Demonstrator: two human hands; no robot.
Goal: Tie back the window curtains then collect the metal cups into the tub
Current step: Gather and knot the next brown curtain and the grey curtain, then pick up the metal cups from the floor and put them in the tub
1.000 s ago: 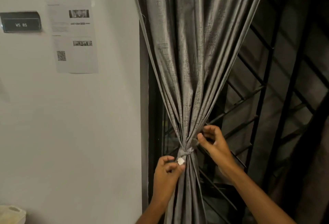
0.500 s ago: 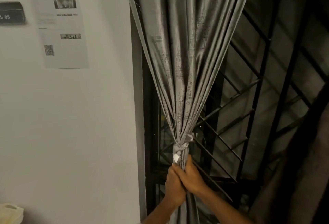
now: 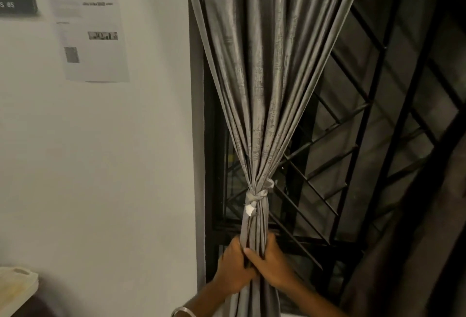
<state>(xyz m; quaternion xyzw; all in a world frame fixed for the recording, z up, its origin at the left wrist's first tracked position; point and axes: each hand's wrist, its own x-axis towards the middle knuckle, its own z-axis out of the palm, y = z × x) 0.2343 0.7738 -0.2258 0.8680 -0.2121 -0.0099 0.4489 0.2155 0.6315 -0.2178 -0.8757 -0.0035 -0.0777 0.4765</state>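
Head view: both hands, left hand (image 3: 233,265) and right hand (image 3: 273,262), clutch tied curtain (image 3: 262,89).

Silvery grey curtain (image 3: 262,77) with a faint crosshatch sheen — its tie (image 3: 257,197) paler grey, white-tagged. Black window grille (image 3: 353,140) at right; white wall (image 3: 100,165) at left.

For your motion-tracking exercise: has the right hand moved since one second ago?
Yes. The right hand dropped from beside the tie-back knot to below it, gripping the grey curtain.
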